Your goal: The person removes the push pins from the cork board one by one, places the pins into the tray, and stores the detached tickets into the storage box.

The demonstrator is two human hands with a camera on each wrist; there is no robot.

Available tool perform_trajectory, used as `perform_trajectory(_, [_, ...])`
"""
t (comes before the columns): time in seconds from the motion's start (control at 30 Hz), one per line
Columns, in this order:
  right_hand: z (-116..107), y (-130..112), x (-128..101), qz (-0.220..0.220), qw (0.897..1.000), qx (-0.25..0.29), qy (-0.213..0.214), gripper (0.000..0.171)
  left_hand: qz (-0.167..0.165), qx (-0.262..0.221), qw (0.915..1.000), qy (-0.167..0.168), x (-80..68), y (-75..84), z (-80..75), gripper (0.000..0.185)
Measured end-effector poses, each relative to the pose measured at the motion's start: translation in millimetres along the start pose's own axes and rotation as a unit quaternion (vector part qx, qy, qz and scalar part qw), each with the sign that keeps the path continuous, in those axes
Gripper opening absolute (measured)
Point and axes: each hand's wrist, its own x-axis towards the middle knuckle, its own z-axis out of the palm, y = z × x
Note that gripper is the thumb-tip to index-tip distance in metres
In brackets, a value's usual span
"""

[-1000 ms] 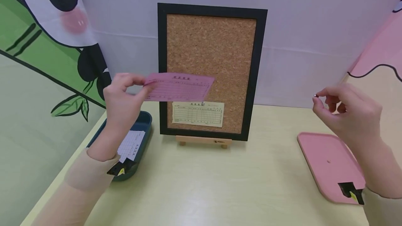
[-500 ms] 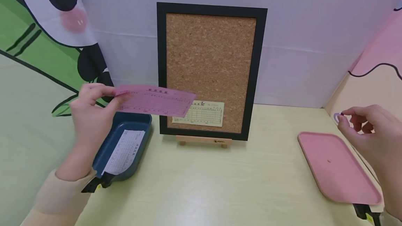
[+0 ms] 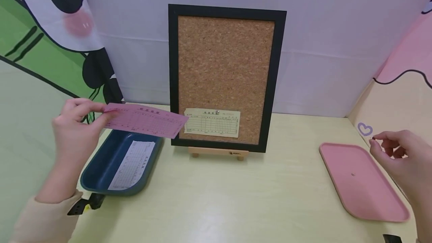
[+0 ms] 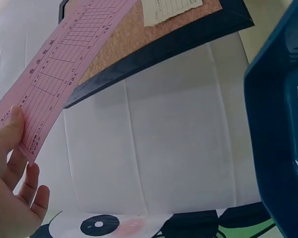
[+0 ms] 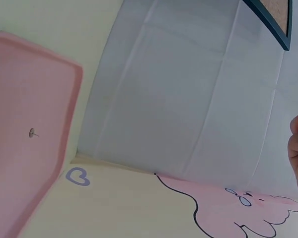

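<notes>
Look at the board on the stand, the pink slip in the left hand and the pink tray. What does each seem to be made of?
Board: cork face, by its speckled brown grain, in a matt black frame, wood or plastic.
Pink slip: thin printed paper; it bends as the left hand pinches one end.
Pink tray: probably matt plastic, smooth with a pale rim; a pin lies in it.

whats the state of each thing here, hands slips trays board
Left hand: pinches the pink paper slip, held in the air over the dark blue tray.
Right hand: pinches a small pin.
Dark blue tray: holds a white slip.
Black-framed cork board: upright on a wooden stand, a yellow slip pinned low.
Pink tray: holds one pin.
</notes>
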Motion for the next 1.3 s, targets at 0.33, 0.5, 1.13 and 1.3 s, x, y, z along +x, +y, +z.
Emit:
perform_trajectory(0.33, [1,23,-15,0.011,0.998,-0.035,-0.049,0.018,0.033,0.050,0.9974,-0.039,1.3,-36.8,-8.8,0.018])
perform_trajectory(0.5, [1,39,-23,0.005,0.997,-0.053,-0.063,0.020,0.025,0.100,0.9907,-0.090,5.1,-56.9,-15.7,0.020])
perform_trajectory(1.13, [4,97,-44,0.069,0.978,-0.056,-0.191,0.021,0.034,0.187,0.9301,-0.314,28.7,-110.3,-17.1,0.020])
perform_trajectory(1.3, [5,113,-48,0.067,0.969,-0.063,-0.228,0.022,0.066,0.192,0.9180,-0.340,32.5,-123.8,-6.8,0.016])
